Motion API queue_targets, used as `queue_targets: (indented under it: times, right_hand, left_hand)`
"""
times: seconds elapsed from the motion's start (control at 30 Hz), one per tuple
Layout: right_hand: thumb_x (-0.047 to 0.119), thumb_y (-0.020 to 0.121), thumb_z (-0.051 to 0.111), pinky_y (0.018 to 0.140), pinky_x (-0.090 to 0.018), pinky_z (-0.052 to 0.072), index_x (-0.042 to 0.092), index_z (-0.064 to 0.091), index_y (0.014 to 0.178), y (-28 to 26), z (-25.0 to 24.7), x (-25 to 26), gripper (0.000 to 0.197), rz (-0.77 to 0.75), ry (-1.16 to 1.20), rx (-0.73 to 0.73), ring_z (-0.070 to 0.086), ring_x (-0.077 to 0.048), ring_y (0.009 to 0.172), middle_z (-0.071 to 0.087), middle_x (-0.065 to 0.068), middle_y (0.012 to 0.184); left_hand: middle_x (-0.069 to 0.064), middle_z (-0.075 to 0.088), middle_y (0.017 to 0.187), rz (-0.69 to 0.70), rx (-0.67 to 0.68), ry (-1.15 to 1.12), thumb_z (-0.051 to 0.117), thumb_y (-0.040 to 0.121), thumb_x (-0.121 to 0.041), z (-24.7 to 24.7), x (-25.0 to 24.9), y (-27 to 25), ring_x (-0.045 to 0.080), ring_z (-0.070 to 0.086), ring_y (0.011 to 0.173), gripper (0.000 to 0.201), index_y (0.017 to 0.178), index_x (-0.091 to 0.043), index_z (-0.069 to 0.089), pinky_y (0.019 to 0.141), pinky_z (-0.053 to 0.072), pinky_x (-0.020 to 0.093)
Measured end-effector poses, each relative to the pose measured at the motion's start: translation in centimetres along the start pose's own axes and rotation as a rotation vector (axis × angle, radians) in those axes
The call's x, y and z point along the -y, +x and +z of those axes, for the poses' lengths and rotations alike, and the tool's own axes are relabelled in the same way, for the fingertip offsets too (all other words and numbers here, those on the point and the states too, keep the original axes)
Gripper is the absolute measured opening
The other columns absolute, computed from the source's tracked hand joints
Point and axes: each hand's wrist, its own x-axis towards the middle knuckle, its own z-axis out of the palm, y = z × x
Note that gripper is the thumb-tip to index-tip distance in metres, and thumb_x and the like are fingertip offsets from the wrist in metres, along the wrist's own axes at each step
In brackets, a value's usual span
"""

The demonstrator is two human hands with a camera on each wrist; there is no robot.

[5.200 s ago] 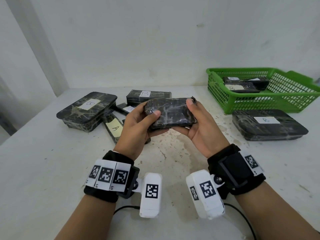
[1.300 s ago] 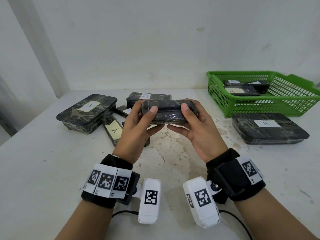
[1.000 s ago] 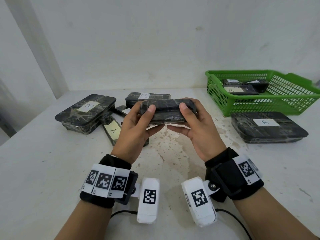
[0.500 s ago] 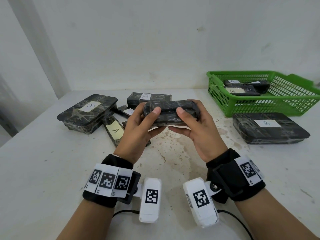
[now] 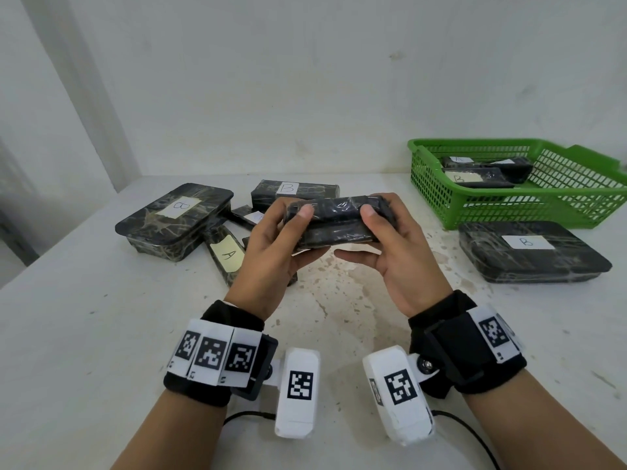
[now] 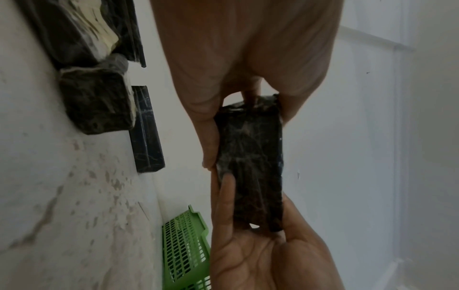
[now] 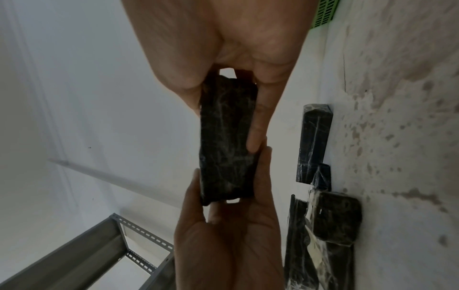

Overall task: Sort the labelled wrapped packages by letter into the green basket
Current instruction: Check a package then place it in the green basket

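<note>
Far left on the tabletop (image 5: 84, 334): flat tray pack (image 5: 176, 220), label "B" up. Just right of it, slim pack (image 5: 225, 254) labelled "A", partly hidden by the left wrist. Behind these, box (image 5: 294, 192) labelled "B".

Centre: left hand (image 5: 271, 252) and right hand (image 5: 390, 252) hold one wrapped package (image 5: 339, 220) between them, raised clear of the tabletop. Each hand is closed on one end, thumb on the near side, fingers wrapped behind. Both wrist views confirm the two-ended grip.

Change: 5.2 s ago the package showed a broad dark face to the head camera; over the last second or so a narrow long edge faces the camera, and the pose has barely shifted since. No label visible on any face shown, then or now. Judgement: the package is being turned over to find its letter, and it cannot be sorted until that is read.

Orientation: long axis runs left–right, roughly level, parallel to the tabletop's front edge; broad faces point up-and-away and down-toward the person.

Right: basket (image 5: 437, 195) holds several packs; labels "A" and "B" are legible. Just in front of it, outside, lies a large pack (image 5: 529, 252) labelled "B".
</note>
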Motion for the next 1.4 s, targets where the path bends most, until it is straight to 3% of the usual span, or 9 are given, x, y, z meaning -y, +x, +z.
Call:
queue_targets:
  times: [0.07,0.23,0.43,0.63,0.77,0.9,1.03,1.2,1.4]
  right_hand:
    - [0.015,0.102,0.048,0.069,-0.038,0.06,0.018,0.055,0.099,-0.1,0.21,-0.1,0.008,0.009,-0.014,0.005,0.068,-0.012,0.097,0.067,0.002,0.103]
    - [0.043,0.09,0.052,0.065,-0.041,0.06,0.02,0.054,0.1,-0.22,0.43,0.23,0.025,0.052,-0.01,0.019,0.068,-0.013,0.101,0.067,0.002,0.106]
    - [0.023,0.102,0.048,0.054,-0.031,0.057,0.02,0.053,0.086,-0.32,0.26,0.61,0.017,-0.017,-0.072,-0.048,0.069,-0.011,0.082,0.068,0.007,0.087]
    - [0.034,0.096,0.052,0.052,-0.032,0.057,0.02,0.054,0.087,-0.38,0.66,0.51,0.018,0.016,-0.079,-0.045,0.069,-0.01,0.084,0.068,0.007,0.087]
    - [0.024,0.1,0.051,0.051,-0.029,0.056,0.017,0.05,0.082,-0.43,0.53,0.66,0.019,-0.023,-0.095,-0.081,0.067,-0.01,0.076,0.067,0.006,0.083]
    - [0.023,0.1,0.052,0.05,-0.029,0.056,0.018,0.05,0.08,-0.48,0.73,0.62,0.021,-0.02,-0.096,-0.092,0.067,-0.009,0.075,0.066,0.009,0.078]
    - [0.038,0.086,0.062,0.05,-0.03,0.056,0.018,0.05,0.083,-0.61,0.94,0.41,0.023,0.023,-0.082,-0.075,0.069,-0.01,0.082,0.067,0.006,0.084]
    - [0.018,0.094,0.062,0.051,-0.027,0.055,0.016,0.046,0.077,-0.66,0.64,0.62,0.024,-0.014,-0.099,-0.111,0.067,-0.01,0.073,0.064,0.005,0.078]
    - [0.025,0.089,0.065,0.05,-0.029,0.056,0.016,0.05,0.083,-0.77,0.99,0.47,0.019,0.014,-0.104,-0.081,0.069,-0.01,0.077,0.066,0.006,0.08]
  left_hand:
    - [0.006,0.069,0.107,0.021,-0.003,0.014,0.053,0.098,-0.02,-0.03,-0.06,-0.06,0.022,0.068,0.104,0.007,0.098,-0.014,0.057,0.089,0.058,0.041]
    - [0.002,0.071,0.1,0.043,0.001,-0.018,0.046,0.102,-0.012,0.05,-0.6,-0.25,0.018,0.07,0.097,0.014,0.094,-0.015,0.057,0.088,0.059,0.042]
    - [0.003,0.071,0.103,0.053,0.035,-0.013,0.057,0.088,-0.023,0.24,-0.67,-0.37,0.022,0.07,0.097,0.008,0.091,-0.016,0.054,0.088,0.058,0.046]
    - [0.006,0.071,0.104,0.038,0.004,-0.023,0.056,0.087,-0.022,-0.05,-0.59,-0.19,0.021,0.07,0.095,0.022,0.103,-0.008,0.051,0.087,0.059,0.045]
    - [0.008,0.069,0.108,0.03,0.055,-0.002,0.056,0.09,-0.026,0.14,-0.7,-0.37,0.022,0.069,0.101,0.018,0.1,-0.012,0.057,0.09,0.058,0.044]
    - [0.01,0.068,0.105,0.048,0.016,0.019,0.056,0.088,-0.023,0.14,-0.52,-0.25,0.021,0.07,0.094,0.028,0.103,0.0,0.051,0.082,0.06,0.039]
    - [0.006,0.069,0.101,0.039,0.009,0.028,0.056,0.087,-0.023,-0.12,-0.41,-0.1,0.019,0.07,0.091,0.018,0.094,-0.009,0.049,0.079,0.061,0.037]
    - [0.004,0.069,0.095,0.029,0.079,0.0,0.059,0.087,-0.02,0.05,-0.54,-0.27,0.016,0.07,0.088,0.006,0.09,-0.015,0.059,0.074,0.059,0.03]
    - [0.007,0.065,0.092,0.038,0.048,-0.004,0.06,0.085,-0.014,-0.22,-0.46,-0.07,0.017,0.069,0.083,0.009,0.082,-0.013,0.051,0.071,0.061,0.031]
